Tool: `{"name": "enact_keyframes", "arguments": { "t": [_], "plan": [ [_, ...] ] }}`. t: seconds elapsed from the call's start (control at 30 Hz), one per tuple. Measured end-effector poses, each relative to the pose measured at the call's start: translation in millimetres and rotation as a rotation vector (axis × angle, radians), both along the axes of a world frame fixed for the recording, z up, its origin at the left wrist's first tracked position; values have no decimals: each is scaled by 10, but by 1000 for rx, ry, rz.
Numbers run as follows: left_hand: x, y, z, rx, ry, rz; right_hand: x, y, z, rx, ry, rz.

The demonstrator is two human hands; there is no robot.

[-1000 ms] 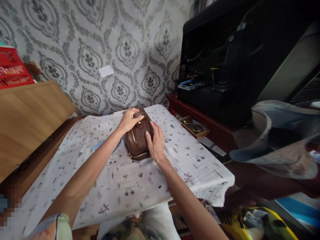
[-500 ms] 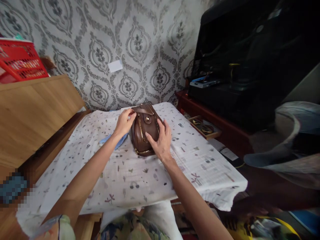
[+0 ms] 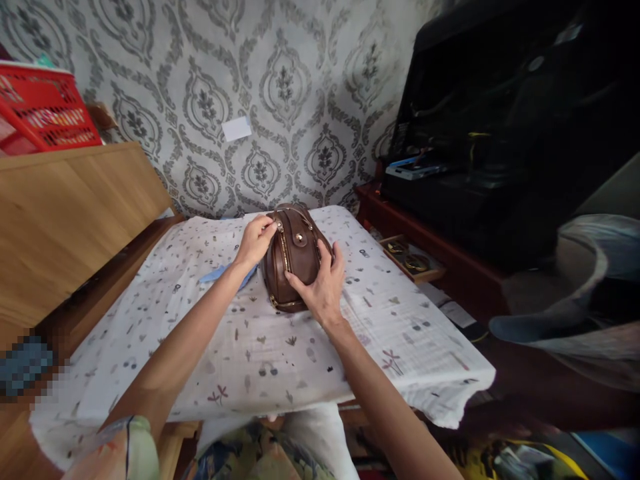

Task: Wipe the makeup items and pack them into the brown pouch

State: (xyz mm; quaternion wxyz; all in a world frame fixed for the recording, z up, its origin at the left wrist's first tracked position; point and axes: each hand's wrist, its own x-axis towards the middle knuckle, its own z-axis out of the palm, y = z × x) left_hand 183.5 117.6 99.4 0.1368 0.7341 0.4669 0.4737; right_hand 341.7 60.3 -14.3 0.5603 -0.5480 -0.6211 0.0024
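A brown leather bag (image 3: pixel 291 292) with gold zippers and a snap tab lies on the cloth-covered table in front of me. My left hand (image 3: pixel 256 240) is closed in a pinch at the bag's far left edge, by the top end of the front zipper (image 3: pixel 285 253). The small part between those fingertips is hard to make out. My right hand (image 3: pixel 324 283) grips the bag's near right side, thumb on the front and fingers over the right edge. The bag's carrying handle (image 3: pixel 295 208) lies along its far end. Beside the bag, partly behind my left wrist, is a blue cloth (image 3: pixel 214 274).
A patterned white cloth (image 3: pixel 295 367) covers the table. On the left, a red basket (image 3: pixel 55 110) stands on a wooden cabinet (image 3: pixel 75 207). A large black television (image 3: pixel 490 127) stands on the right, above a small tray (image 3: pixel 415 261) holding round items.
The handle strap has moved from across the bag's front to its far end, uncovering more of the zipper. My right thumb has shifted slightly left; the view has tilted a little.
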Motion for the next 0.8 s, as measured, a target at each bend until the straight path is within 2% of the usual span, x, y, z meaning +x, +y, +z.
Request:
{"name": "enact_keyframes", "arguments": {
  "t": [0.2, 0.33, 0.43, 0.53, 0.67, 0.8],
  "plan": [
    [-17, -220, -11, 27, 82, -83, 14, -17, 25, -9, 87, 62],
    [3, -238, 24, -42, 101, -82, 91, -49, 64, 2, 230, 184],
    [120, -209, 107, -2, 147, -56, 153, -38, 64, -37, 424, 274],
    [302, -176, 217, 57, 266, -27, 179, 13, 32, -115, 563, 294],
    [508, -104, 351, 62, 384, -3, 174, 56, -4, -122, 564, 283],
    [603, -8, 431, -27, 385, -22, 160, 42, -4, -125, 511, 272]
  ]
}}
